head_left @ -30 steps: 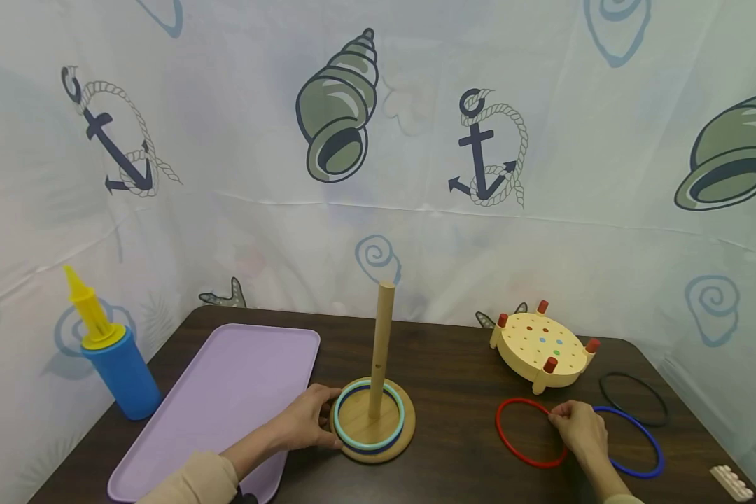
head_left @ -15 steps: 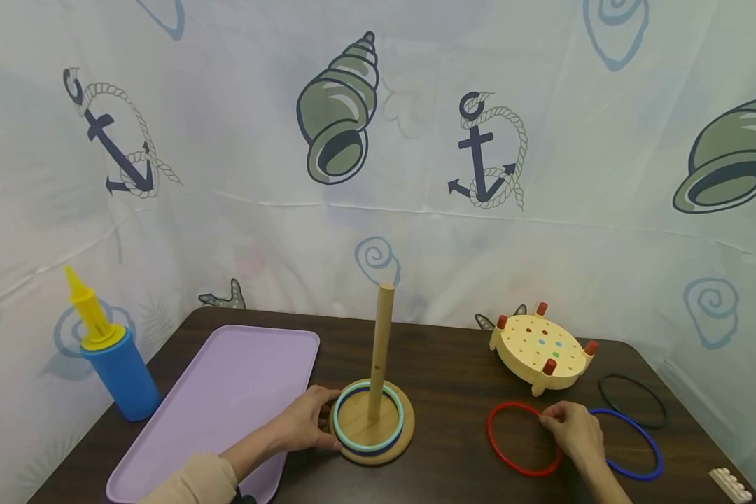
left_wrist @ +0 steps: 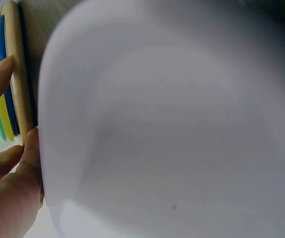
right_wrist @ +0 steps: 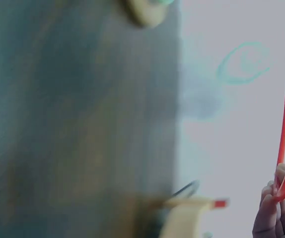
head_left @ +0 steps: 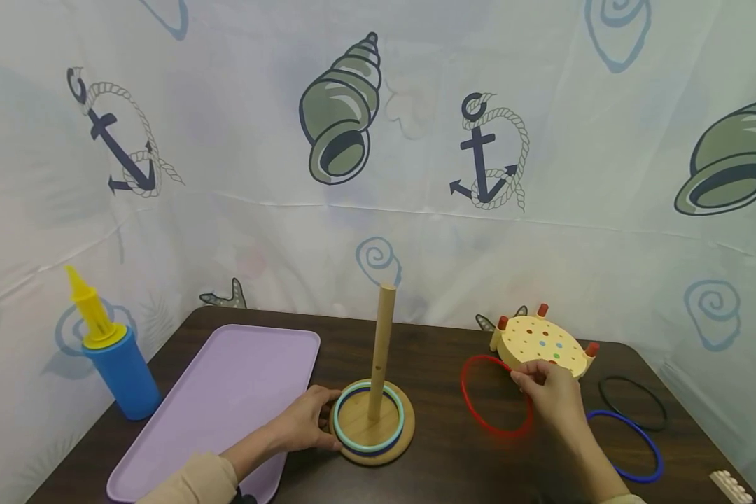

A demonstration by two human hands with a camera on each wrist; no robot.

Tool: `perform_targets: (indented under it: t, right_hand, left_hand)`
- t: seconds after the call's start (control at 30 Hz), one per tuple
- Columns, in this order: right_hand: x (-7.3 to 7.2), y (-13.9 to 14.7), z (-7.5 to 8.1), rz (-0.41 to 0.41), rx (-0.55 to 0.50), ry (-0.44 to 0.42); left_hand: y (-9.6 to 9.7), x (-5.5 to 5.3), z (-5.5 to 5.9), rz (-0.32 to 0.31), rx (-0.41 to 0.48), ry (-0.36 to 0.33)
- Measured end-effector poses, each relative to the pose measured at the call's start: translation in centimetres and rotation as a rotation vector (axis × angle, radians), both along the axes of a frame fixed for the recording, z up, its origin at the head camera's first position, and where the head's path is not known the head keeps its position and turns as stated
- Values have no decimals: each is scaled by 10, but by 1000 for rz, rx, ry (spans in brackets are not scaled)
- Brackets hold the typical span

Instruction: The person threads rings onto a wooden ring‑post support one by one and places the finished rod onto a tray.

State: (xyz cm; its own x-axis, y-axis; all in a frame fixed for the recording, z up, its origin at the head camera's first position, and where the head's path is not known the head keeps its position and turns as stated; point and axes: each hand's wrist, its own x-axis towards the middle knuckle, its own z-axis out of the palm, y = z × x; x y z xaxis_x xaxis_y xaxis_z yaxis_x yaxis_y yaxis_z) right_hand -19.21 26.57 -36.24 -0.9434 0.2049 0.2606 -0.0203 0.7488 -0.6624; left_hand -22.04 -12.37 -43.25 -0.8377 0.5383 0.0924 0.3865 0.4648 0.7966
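Note:
A round wooden base (head_left: 406, 439) with an upright peg (head_left: 383, 350) stands mid-table. My left hand (head_left: 305, 422) grips the base's left edge, thumb on its near side. Round the peg lie a turquoise ring (head_left: 402, 413), a yellow ring (left_wrist: 4, 119) and a dark blue ring (left_wrist: 12, 111), stacked in the left wrist view. To the right, my right hand (head_left: 551, 395) pinches the red ring (head_left: 463, 387) by its right side, with the ring tilted above the table. The right wrist view shows thumb and fingers closed on the red ring's lower end.
A lilac tray (head_left: 239, 378) lies left, beside a blue pump (head_left: 122, 374) with a yellow nozzle. At back right stands a cream round board (head_left: 535, 343) with red-tipped pegs. A blue ring (head_left: 652, 446), black ring (head_left: 664, 409) and white toy brick (head_left: 731, 486) lie right.
My right hand has lifted the red ring off the table and carried it left and away from me, in front of the cream board. The left hand stays on the wooden base.

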Motion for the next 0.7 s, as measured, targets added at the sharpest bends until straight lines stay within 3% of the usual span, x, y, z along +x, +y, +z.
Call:
perform_targets:
  t: [0.33,0.5,0.7]
  right_hand:
    - [0,-48,68,188,-244,211]
    - [-5,-71,91,268,-326,240]
    - [-10,-97,108,299,-374,248]
  left_hand:
    - [0,-1,0,4,-1,-2]
    - [0,-1,-1,3,-1,-4]
    - [-1,-2,-2,6,-12,-4]
